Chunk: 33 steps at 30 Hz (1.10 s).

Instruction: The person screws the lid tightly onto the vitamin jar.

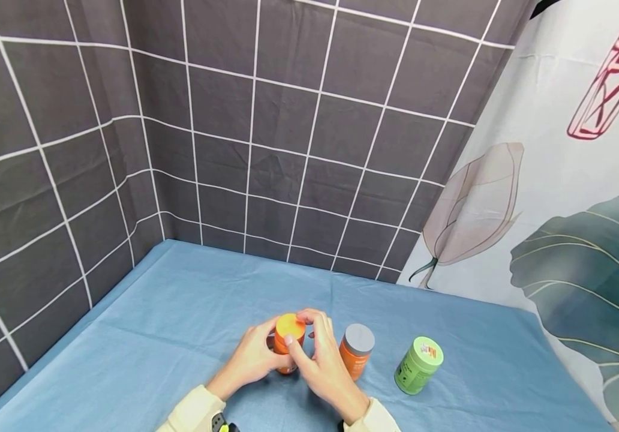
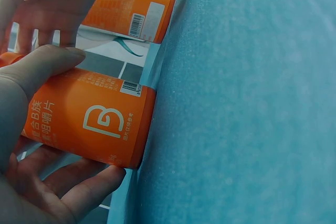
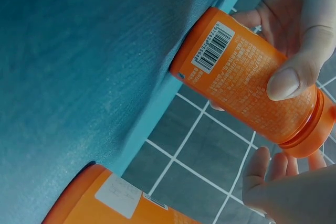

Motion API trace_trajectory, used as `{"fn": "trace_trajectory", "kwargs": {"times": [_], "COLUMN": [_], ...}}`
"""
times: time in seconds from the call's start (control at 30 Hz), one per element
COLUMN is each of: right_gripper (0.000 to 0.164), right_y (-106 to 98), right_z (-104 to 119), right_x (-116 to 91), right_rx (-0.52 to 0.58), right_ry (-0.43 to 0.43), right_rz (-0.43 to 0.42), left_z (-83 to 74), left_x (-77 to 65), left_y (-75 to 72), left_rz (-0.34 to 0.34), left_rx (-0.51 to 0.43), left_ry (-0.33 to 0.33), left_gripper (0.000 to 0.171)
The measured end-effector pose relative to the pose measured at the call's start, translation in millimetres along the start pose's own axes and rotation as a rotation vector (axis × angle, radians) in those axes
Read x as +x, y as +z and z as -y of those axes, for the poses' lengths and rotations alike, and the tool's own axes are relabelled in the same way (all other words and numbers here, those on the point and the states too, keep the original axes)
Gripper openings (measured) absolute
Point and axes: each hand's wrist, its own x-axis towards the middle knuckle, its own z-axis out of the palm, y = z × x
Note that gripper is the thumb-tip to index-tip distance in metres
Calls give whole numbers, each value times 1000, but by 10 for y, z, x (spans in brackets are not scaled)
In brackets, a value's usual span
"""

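An orange bottle point(image 2: 97, 114) with a "B" mark on its label stands on the blue cloth. My left hand point(image 1: 252, 357) grips its body, the thumb lying across the label and the fingers around the other side. On top is a lighter orange screw lid point(image 1: 290, 324). My right hand point(image 1: 322, 360) holds this lid between thumb and fingers, the thumb at the near edge and the index finger at the far edge. The lid sits on the bottle's neck in the right wrist view, where the right hand's fingers point(image 3: 278, 166) partly pass behind it.
Just right of my right hand stands another orange bottle point(image 1: 354, 360) with a grey lid point(image 1: 360, 338). Farther right is a green jar point(image 1: 417, 366) with a green lid. Blue cloth point(image 1: 223, 282) covers the table, and a dark gridded curtain point(image 1: 282, 120) hangs behind it.
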Motion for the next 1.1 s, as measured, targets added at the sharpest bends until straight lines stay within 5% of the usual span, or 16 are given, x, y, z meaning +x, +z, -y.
{"fn": "trace_trajectory", "kwargs": {"times": [1.1], "right_gripper": [22], "right_y": [-22], "right_z": [-27], "right_x": [8], "right_rx": [75], "right_ry": [-49], "right_rz": [27], "left_z": [18], "left_x": [-1], "left_y": [17], "left_rz": [7], "left_rx": [-27], "left_ry": [-5], "left_gripper": [66]}}
